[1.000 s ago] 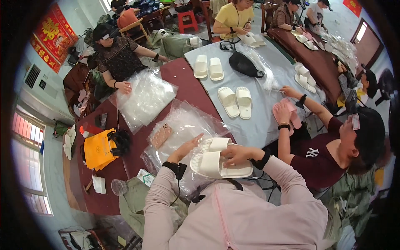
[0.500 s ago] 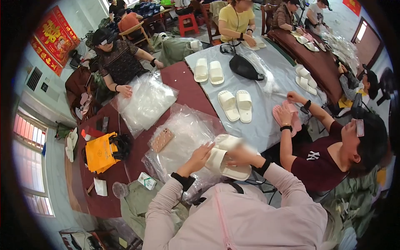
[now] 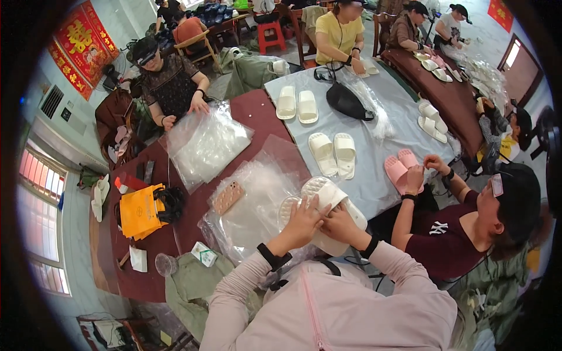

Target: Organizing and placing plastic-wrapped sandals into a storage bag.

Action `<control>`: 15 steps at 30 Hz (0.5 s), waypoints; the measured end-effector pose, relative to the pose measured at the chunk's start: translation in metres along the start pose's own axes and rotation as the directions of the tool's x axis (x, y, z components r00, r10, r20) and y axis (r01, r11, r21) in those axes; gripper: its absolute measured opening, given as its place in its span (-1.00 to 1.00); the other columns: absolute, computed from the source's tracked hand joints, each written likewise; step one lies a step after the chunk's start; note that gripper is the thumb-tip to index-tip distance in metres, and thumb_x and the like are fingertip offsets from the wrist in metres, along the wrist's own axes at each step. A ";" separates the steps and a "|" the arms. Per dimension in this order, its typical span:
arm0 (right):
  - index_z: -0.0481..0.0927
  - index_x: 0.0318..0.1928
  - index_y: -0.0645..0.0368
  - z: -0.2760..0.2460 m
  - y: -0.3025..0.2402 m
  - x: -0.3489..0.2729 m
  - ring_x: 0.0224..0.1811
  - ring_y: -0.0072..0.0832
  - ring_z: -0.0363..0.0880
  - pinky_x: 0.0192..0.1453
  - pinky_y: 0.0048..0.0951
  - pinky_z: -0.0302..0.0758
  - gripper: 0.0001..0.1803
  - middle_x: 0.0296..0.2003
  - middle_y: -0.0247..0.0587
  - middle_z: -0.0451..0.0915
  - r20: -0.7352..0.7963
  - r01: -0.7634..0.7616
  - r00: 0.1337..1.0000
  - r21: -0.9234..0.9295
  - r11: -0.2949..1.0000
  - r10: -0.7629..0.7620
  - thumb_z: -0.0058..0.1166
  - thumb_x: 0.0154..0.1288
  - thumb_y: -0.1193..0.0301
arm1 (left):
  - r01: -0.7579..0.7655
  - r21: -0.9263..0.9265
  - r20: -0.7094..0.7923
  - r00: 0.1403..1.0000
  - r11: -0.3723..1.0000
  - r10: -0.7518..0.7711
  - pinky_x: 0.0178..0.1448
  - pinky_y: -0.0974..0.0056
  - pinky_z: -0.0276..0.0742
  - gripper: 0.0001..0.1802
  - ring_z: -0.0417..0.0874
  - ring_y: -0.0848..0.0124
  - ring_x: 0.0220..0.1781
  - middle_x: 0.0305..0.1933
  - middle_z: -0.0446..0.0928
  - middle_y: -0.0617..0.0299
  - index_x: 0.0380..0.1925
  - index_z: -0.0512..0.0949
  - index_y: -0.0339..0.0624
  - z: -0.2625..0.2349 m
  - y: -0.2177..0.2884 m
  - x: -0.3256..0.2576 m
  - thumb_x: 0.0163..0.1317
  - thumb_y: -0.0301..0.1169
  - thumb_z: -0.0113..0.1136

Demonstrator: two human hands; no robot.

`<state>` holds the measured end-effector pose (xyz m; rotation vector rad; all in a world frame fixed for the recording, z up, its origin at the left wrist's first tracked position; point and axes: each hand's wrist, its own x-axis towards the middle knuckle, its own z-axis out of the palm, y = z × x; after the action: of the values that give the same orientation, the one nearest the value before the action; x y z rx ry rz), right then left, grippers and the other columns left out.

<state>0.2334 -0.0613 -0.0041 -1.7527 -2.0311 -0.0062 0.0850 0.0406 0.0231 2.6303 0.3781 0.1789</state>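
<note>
While our left hand (image 3: 301, 223) splays on near white textured slippers (image 3: 322, 187), our right hand (image 3: 344, 227) touches them. We cannot discern its grip.

my left hand (image 3: 300, 223) covers much of the nearer white slipper (image 3: 331, 246), strap included. the fingertips of my right hand (image 3: 346, 227) are hidden, so i can't tell what they touch. my left wristband (image 3: 272, 257) blocks part of the clear bags (image 3: 252, 190). the lower edge cuts off my pink jacket (image 3: 351, 310). a co-worker's hand (image 3: 414, 176) partly hides the pink slippers (image 3: 397, 172); the head of the person in yellow (image 3: 339, 36) is blurred and cropped by the upper edge.
</note>
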 end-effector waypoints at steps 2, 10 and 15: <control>0.54 -0.13 0.07 -0.010 -0.003 0.005 0.04 -0.13 0.40 0.21 0.02 0.12 -0.62 -0.21 -0.09 0.54 0.238 -0.125 0.964 -0.001 0.992 0.122 0.10 0.01 0.22 | -0.061 0.039 0.003 0.998 0.997 0.061 0.30 -0.33 -0.20 -0.45 -0.06 -0.21 0.38 0.40 -0.07 -0.06 0.30 0.13 0.26 -0.004 0.005 0.002 0.28 -0.24 -0.10; 0.50 -0.08 0.08 -0.007 0.007 0.028 -0.03 -0.15 0.43 0.11 -0.03 0.21 -0.58 -0.14 -0.07 0.51 -0.258 -0.103 0.960 0.051 0.993 0.113 0.05 0.03 0.20 | -0.367 -0.028 0.009 0.930 0.930 0.368 0.35 -0.32 -0.37 -0.49 -0.16 -0.17 0.42 0.41 -0.07 -0.02 0.27 0.21 0.24 -0.012 0.034 0.006 0.28 -0.23 -0.11; 0.53 -0.21 0.07 0.015 0.010 0.064 -0.10 -0.10 0.44 0.03 -0.01 0.27 -0.69 -0.29 -0.01 0.54 -0.308 -0.260 0.923 -0.055 0.964 0.231 0.04 0.08 0.18 | -0.426 -0.064 0.043 0.902 0.903 0.429 0.37 -0.26 -0.34 -0.51 -0.15 -0.13 0.42 0.41 -0.01 0.06 0.26 0.22 0.17 -0.019 0.055 0.002 0.30 -0.27 -0.14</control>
<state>0.2327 0.0047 0.0012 -1.9226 -1.6104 -0.2777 0.0966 0.0029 0.0655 2.6223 -0.2294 0.2523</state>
